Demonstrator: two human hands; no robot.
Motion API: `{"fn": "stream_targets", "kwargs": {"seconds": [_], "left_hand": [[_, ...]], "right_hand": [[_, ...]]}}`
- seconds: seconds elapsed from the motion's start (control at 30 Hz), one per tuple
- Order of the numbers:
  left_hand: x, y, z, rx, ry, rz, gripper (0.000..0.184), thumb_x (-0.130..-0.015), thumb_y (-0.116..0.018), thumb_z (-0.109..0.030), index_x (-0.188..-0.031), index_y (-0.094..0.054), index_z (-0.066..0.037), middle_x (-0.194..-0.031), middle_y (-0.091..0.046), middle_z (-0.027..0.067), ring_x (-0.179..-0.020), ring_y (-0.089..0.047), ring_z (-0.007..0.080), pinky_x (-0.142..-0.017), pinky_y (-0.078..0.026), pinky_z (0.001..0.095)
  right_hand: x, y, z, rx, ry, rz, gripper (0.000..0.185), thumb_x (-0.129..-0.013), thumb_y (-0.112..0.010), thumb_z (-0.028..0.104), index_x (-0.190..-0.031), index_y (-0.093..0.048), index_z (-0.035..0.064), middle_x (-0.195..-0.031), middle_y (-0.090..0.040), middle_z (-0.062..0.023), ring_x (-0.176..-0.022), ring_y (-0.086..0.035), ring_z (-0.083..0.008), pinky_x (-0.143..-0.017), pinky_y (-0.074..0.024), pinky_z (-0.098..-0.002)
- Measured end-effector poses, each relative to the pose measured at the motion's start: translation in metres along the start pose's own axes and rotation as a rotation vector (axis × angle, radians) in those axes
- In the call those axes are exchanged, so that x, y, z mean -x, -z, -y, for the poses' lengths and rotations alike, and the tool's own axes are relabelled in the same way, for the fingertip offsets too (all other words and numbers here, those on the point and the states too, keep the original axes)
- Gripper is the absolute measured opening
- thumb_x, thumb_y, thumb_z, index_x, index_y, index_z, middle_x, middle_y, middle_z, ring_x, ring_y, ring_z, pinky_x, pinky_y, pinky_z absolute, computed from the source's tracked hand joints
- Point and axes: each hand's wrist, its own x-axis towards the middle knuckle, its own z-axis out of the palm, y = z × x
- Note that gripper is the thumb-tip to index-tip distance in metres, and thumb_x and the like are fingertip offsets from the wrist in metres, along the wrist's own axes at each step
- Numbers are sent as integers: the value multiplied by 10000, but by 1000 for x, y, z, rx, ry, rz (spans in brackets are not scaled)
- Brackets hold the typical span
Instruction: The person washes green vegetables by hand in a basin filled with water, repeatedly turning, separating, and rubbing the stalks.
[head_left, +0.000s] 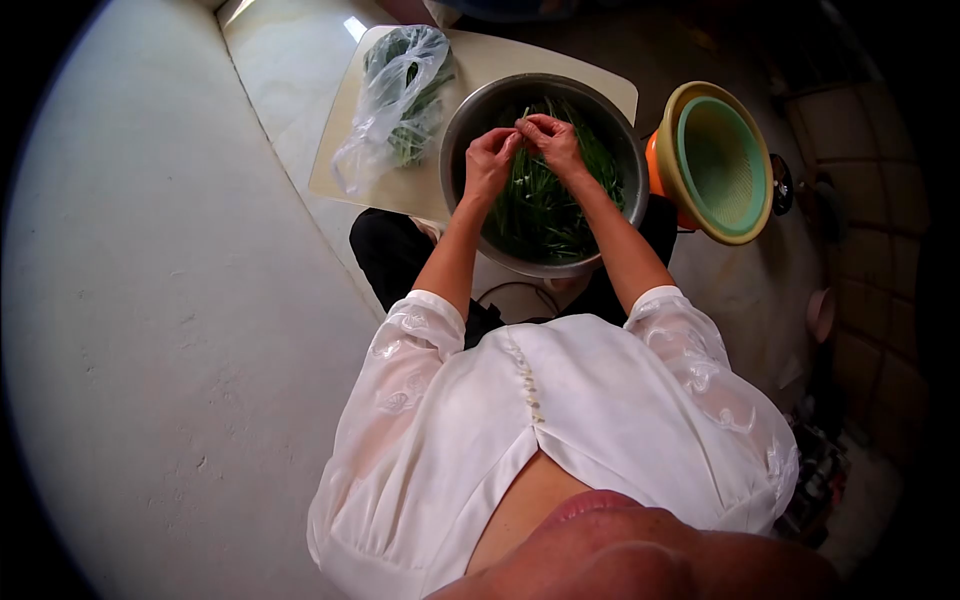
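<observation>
A wide metal basin (pixel 468 105) holds water-dark, long thin green leaves (pixel 545 205) that look like chives. Over its far part, my left hand (pixel 490 162) and my right hand (pixel 556 145) meet with their fingertips pinched together. A short piece of a green stalk shows at the fingertips, held between the two hands; most of it is hidden by the fingers. Left of the basin, a clear plastic bag (pixel 385 125) lies crumpled around more green stalks (pixel 412 140).
Under the bag and basin is a pale, round-cornered tabletop (pixel 490 55). To the right stands a yellow basin (pixel 672 130) with a green strainer (pixel 722 165) nested in it, above something orange (pixel 660 180). A white wall (pixel 150 300) runs along the left.
</observation>
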Motion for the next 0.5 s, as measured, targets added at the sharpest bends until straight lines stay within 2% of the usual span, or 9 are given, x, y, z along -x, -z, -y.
{"fn": "stream_targets", "kwargs": {"seconds": [0.03,0.07,0.13,0.2,0.3,0.33,0.4,0.5], "left_hand": [[1,-1,-2,0,-3,9,233,-910,-687,-197,-1019,-701,9,-853,-714,79,-780,-666,150,-721,-516,269],[1,-2,1,132,39,31,234,-913,-689,-198,-1002,-704,17,-827,-709,57,-763,-649,118,-709,-508,249],[2,-4,9,300,100,74,245,-922,-688,-204,-989,-708,31,-810,-704,33,-746,-633,85,-693,-502,228],[11,-6,15,291,131,78,246,-917,-694,-207,-985,-709,29,-806,-703,32,-739,-631,84,-687,-499,225],[28,-9,14,280,155,74,238,-915,-693,-206,-970,-710,25,-790,-696,28,-705,-610,75,-658,-483,221],[34,-9,16,264,159,111,233,-918,-685,-202,-961,-708,26,-778,-689,22,-695,-602,72,-646,-477,224],[45,-10,19,235,145,177,220,-930,-656,-190,-943,-703,25,-749,-665,4,-679,-584,67,-625,-467,235],[55,-11,25,129,163,167,216,-931,-654,-189,-952,-702,21,-736,-653,-7,-684,-585,67,-626,-466,232]], "right_hand": [[2,3,5,-48,34,36,189,-893,-727,226,-895,-692,40,-718,-631,21,-631,-547,-50,-554,-425,-210],[3,7,11,-94,69,73,199,-884,-736,226,-882,-699,31,-720,-642,18,-648,-566,-50,-566,-450,-206],[6,10,21,-78,93,10,194,-885,-735,221,-882,-699,31,-719,-641,19,-642,-561,-49,-573,-454,-209],[6,11,36,-72,122,-98,191,-891,-729,228,-884,-697,39,-712,-632,22,-629,-555,-50,-589,-469,-221],[-1,23,61,-118,164,-146,197,-892,-728,245,-890,-697,51,-717,-625,26,-640,-566,-55,-581,-477,-226],[-6,30,66,-173,183,-160,188,-899,-719,261,-928,-702,76,-755,-633,39,-678,-593,-60,-633,-502,-227],[-11,38,96,-176,207,-173,195,-901,-716,271,-927,-696,79,-765,-645,31,-688,-612,-67,-629,-518,-235],[-16,47,119,-122,246,-175,221,-908,-703,302,-945,-684,84,-798,-673,18,-716,-654,-85,-651,-551,-253]]}}
